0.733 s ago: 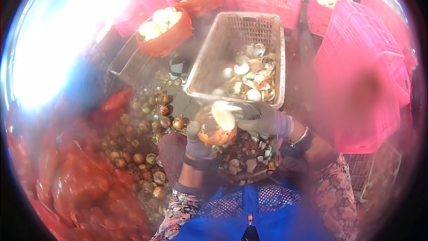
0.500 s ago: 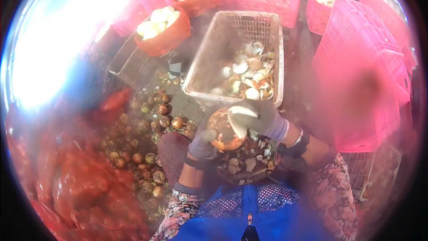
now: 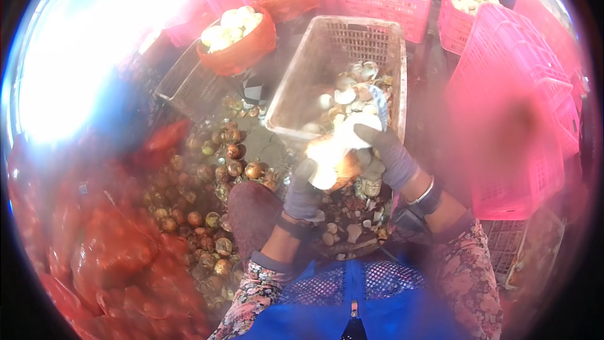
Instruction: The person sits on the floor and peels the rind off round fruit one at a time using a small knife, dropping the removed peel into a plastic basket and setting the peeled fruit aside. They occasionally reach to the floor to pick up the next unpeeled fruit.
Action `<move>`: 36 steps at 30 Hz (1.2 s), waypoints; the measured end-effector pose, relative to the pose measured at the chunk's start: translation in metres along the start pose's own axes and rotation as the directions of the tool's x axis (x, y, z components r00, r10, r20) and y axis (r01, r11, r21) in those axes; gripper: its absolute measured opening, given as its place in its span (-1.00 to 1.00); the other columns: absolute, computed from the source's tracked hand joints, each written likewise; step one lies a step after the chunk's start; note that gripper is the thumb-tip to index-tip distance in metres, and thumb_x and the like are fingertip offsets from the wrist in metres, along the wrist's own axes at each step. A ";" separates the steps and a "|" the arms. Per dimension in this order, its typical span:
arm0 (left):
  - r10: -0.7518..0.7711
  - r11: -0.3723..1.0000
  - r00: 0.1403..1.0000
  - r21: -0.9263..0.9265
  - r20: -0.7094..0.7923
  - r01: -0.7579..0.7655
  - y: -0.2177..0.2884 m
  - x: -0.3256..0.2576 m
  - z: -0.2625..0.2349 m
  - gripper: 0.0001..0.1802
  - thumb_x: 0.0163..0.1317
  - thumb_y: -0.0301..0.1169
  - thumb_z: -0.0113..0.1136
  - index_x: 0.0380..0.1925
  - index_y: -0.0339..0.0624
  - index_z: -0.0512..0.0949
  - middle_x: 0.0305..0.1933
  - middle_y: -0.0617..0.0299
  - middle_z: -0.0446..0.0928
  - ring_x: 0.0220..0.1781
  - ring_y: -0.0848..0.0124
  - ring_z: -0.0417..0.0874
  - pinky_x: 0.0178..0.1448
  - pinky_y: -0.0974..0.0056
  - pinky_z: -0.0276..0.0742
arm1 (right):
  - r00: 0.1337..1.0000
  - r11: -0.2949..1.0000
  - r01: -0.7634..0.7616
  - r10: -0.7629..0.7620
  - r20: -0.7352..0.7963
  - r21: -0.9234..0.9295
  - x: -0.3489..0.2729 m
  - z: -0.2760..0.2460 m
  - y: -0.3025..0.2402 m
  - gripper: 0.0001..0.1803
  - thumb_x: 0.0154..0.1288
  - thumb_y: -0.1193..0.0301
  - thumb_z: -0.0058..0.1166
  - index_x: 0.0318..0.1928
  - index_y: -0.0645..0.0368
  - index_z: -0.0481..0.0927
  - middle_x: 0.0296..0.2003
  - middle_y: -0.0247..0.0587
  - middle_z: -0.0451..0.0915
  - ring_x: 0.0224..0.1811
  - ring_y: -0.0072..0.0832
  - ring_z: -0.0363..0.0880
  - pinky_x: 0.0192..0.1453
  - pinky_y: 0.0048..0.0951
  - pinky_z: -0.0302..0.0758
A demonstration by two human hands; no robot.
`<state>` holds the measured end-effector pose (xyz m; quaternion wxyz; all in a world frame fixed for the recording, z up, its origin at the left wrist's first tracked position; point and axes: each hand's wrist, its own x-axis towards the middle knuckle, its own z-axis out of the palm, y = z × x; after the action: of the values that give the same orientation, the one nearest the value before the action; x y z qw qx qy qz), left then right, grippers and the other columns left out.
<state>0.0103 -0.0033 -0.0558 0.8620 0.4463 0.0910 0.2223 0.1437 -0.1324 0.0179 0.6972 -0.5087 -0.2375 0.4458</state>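
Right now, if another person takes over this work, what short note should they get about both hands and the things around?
Left hand: gloved, holds a round shell from below.
Right hand: gloved, on top of the same shell; whether it holds a tool cannot be told.
Grey basket just ahead holds opened shell pieces. Heap of unopened brown shells lies to the left. Red tub and pink crates beyond hold pale round pieces.
Done: many shells opened and sorted. Left: the shell in hand and the heap.
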 end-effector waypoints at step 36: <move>0.429 0.806 0.896 0.495 -0.113 -0.323 0.025 -0.006 0.017 -0.06 -0.20 -0.27 0.53 0.19 -0.20 0.21 0.12 0.12 0.37 0.12 0.28 0.48 0.17 0.19 0.50 | 0.928 0.313 0.293 -0.320 0.190 -0.903 0.000 0.017 0.044 -0.15 0.07 0.58 -0.11 0.44 0.04 0.00 -0.09 0.12 0.57 -0.06 -0.01 0.57 0.01 -0.15 0.50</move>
<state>0.0029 -0.0057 -0.0258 0.6527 0.6210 0.1455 0.4089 0.1138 -0.1199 -0.0161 0.3699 -0.7593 -0.5275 0.0912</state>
